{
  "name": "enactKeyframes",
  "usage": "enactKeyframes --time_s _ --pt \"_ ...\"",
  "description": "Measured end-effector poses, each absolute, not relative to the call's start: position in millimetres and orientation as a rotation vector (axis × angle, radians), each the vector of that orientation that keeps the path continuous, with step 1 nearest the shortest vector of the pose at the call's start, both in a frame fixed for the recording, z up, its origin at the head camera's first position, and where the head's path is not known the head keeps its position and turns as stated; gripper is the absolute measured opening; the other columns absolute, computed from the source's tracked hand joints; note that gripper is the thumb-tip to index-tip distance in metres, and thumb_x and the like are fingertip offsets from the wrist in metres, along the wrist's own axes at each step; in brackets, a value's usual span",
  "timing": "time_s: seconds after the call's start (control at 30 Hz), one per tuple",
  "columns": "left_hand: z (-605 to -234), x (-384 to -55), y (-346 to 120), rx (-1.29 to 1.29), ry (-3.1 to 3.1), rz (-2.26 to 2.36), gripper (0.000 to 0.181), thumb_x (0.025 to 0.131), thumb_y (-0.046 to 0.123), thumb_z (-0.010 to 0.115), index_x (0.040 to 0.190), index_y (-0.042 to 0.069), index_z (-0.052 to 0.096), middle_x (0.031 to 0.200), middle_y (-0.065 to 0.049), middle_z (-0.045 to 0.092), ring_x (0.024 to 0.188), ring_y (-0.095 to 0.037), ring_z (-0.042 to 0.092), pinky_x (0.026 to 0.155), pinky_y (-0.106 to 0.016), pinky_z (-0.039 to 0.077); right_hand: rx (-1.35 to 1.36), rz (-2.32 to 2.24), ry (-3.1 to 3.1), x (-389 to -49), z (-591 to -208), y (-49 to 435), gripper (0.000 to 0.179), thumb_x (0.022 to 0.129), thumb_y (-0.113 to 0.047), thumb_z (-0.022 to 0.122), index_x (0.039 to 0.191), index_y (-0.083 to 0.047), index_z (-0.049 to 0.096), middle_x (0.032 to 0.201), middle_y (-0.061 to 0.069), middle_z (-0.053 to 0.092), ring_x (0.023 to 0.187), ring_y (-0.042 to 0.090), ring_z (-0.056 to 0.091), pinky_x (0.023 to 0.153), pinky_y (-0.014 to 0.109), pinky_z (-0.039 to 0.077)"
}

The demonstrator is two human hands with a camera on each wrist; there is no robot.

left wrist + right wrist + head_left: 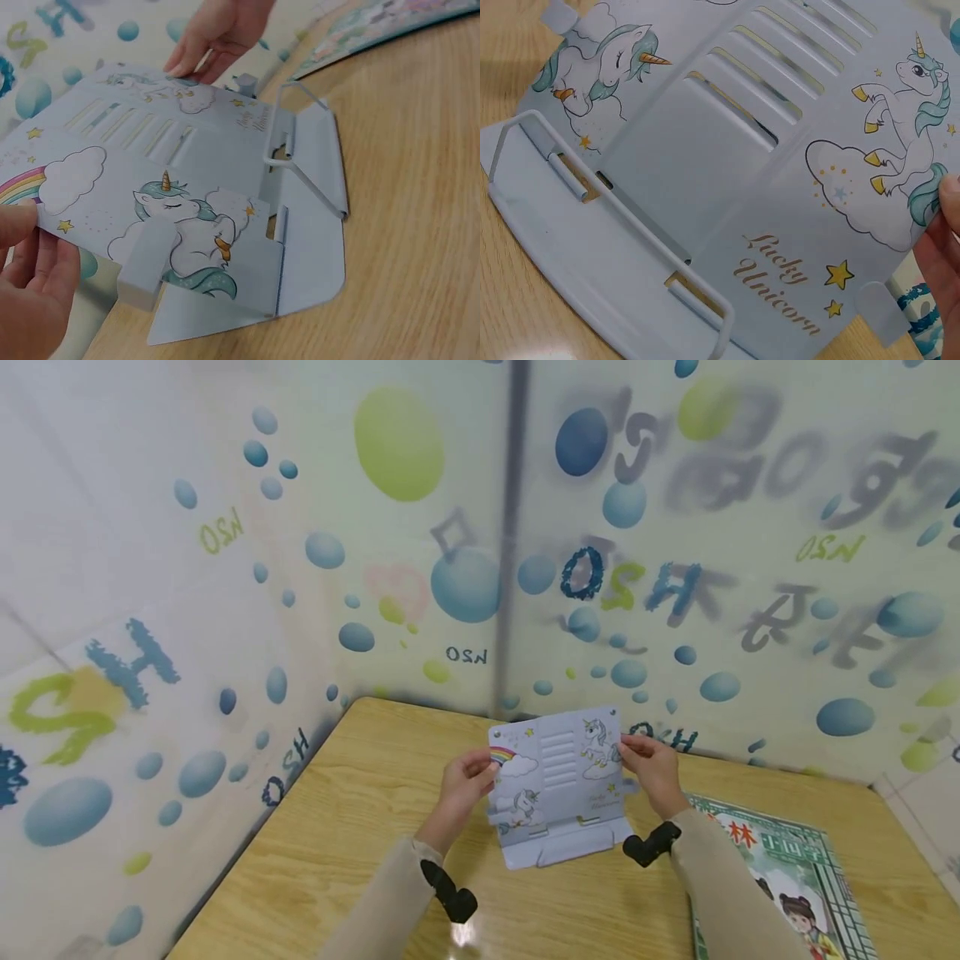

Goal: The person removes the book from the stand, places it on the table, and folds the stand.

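Note:
A pale metal book stand (558,781) with unicorns, clouds and a rainbow is held upright and tilted above the table. My left hand (459,793) pinches its left edge between thumb and fingers. On the opposite edge my right hand (657,774) holds it the same way. Slots run down the middle of the back plate (682,172), and "Lucky Unicorn" is printed low on it. The hinged base (315,247) is folded out at the bottom, with a white wire page holder (634,217) across it. A small side clip (148,262) projects from the left edge.
A green picture book (787,877) lies on the wooden table (360,785) to the right, partly behind my right forearm. Patterned curtain-like walls (420,610) stand close behind the table and along its left side.

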State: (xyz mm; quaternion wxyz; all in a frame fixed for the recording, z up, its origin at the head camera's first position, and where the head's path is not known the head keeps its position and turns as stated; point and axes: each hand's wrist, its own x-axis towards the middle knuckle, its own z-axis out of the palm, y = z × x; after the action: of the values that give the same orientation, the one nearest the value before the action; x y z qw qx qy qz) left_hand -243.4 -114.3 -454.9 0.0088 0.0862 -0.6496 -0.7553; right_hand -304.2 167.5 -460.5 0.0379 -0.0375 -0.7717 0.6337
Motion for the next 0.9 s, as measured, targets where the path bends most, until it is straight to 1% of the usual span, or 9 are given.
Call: enactKeyframes --time_s 0.17,0.37,0.53,0.7,0.9 --pt "-457.1 -239.0 -114.7 0.220 -1.996 -2.339 0.028 0.084 0.000 0.063 0.110 -0.009 0.057 0.085 -0.003 0.059 0.075 -0.009 0.055 0.068 -0.027 0.051 -0.117 2.003 -2.332 -305.2 -459.6 164.8 0.034 0.089 -0.011 0.060 0.117 0.009 0.056 0.095 0.010 0.056 0.076 0.004 0.058 0.072 0.020 0.050" --pt "-460.1 -232.0 -116.4 0.176 -2.013 -2.378 0.028 0.082 -0.004 0.062 0.108 -0.011 0.055 0.086 -0.006 0.060 0.075 -0.011 0.057 0.067 -0.028 0.052 -0.097 2.013 -2.335 -307.6 -460.5 162.5 0.032 0.088 -0.005 0.060 0.116 0.009 0.056 0.097 0.011 0.056 0.077 0.004 0.058 0.072 0.020 0.050" --pt "-459.9 -226.0 -116.1 0.168 -2.007 -2.423 0.029 0.081 -0.004 0.060 0.108 -0.010 0.052 0.088 -0.005 0.058 0.077 -0.010 0.056 0.066 -0.027 0.050 -0.059 2.030 -2.346 -311.4 -459.9 159.5 0.033 0.088 -0.005 0.059 0.117 0.010 0.055 0.099 0.012 0.057 0.080 0.005 0.058 0.075 0.021 0.050" --pt "-458.6 -223.1 -115.2 0.135 -1.987 -2.468 0.025 0.080 -0.004 0.059 0.104 -0.008 0.052 0.087 -0.004 0.057 0.077 -0.012 0.054 0.065 -0.026 0.049 -0.057 2.027 -2.370 -315.0 -455.8 154.4 0.030 0.089 -0.004 0.058 0.117 0.008 0.056 0.105 0.016 0.056 0.083 0.007 0.057 0.076 0.022 0.050" --pt "-458.8 -218.6 -112.0 0.095 -1.982 -2.528 0.020 0.079 -0.003 0.059 0.099 -0.004 0.054 0.087 -0.004 0.056 0.078 -0.013 0.055 0.066 -0.026 0.049 -0.073 1.984 -2.444 -319.1 -450.2 152.7 0.031 0.090 -0.005 0.056 0.118 0.006 0.055 0.111 0.019 0.054 0.092 0.016 0.057 0.080 0.024 0.049"
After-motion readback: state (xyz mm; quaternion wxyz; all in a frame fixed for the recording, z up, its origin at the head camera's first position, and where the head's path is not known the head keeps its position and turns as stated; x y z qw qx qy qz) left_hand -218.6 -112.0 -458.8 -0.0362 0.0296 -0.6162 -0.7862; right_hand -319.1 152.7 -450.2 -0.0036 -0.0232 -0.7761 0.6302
